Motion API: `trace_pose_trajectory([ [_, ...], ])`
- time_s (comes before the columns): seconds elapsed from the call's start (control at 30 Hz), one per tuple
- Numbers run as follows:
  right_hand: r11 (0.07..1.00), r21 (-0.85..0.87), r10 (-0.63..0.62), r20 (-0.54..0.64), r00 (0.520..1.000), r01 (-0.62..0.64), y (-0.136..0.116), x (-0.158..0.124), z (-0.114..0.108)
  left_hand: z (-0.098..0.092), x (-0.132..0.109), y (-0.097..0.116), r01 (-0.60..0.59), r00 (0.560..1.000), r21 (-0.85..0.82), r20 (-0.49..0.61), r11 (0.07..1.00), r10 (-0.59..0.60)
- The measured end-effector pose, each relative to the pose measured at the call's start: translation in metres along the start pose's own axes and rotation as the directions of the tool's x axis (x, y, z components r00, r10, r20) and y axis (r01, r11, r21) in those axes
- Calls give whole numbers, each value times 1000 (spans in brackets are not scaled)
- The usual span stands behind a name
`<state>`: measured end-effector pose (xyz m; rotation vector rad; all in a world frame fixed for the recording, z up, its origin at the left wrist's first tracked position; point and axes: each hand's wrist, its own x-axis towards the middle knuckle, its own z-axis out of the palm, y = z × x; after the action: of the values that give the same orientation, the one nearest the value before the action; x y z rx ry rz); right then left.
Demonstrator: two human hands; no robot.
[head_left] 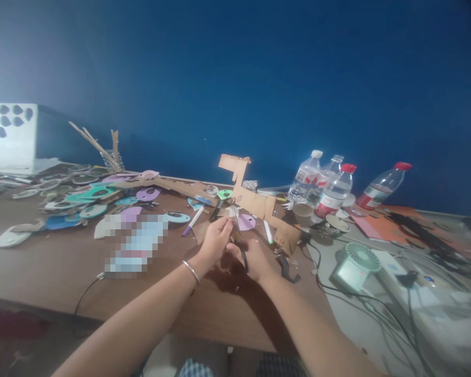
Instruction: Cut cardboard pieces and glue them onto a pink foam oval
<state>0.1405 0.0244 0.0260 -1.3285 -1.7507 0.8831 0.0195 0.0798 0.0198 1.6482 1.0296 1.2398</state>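
Near the front middle of the brown desk, my two hands meet. My right hand (253, 259) is closed round the dark handles of a pair of scissors (236, 215), whose blades point away from me. Beside the blades, my left hand (215, 242) is closed in a pinch; what it holds is too small and blurred to name. Just beyond my hands is a brown cardboard cutout (255, 201) with stepped edges. A purple paper piece (246, 222) lies by it. One white marker (267, 232) with a green end rests to the right, another marker (193, 220) with a purple end to the left.
Many coloured paper cutouts (96, 192) cover the desk's left side. A pixelated flat object (139, 246) with a cable lies nearer me. Wooden sticks (98, 144) stand in a holder behind. Plastic bottles (333, 191), a small green fan (357, 267) and tangled cables are on the right.
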Motion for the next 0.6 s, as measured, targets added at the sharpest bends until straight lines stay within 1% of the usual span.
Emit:
trace_pose_trajectory([
  [0.13,999,0,37,-24,999,-37,9,1,7,1,-4,3,-27,1000,37,-13,999,28],
  [0.2,999,23,23,-25,999,-23,11,2,9,1,-4,3,-37,999,40,-14,999,37],
  [0.3,999,40,-21,-27,999,22,8,1,7,2,-4,2,-57,998,44,15,997,56],
  [0.37,999,34,-16,-31,999,17,5,0,6,3,-4,2,-68,997,51,37,996,66],
  [0.47,998,66,14,-2,1000,-14,8,0,7,3,-4,2,-79,997,60,22,995,77],
  [0.53,996,89,1,-4,1000,-1,11,1,9,3,-4,1,-81,997,54,5,995,81],
  [0.6,996,84,-16,-15,1000,17,12,1,9,3,-4,0,-70,997,39,16,997,69],
])
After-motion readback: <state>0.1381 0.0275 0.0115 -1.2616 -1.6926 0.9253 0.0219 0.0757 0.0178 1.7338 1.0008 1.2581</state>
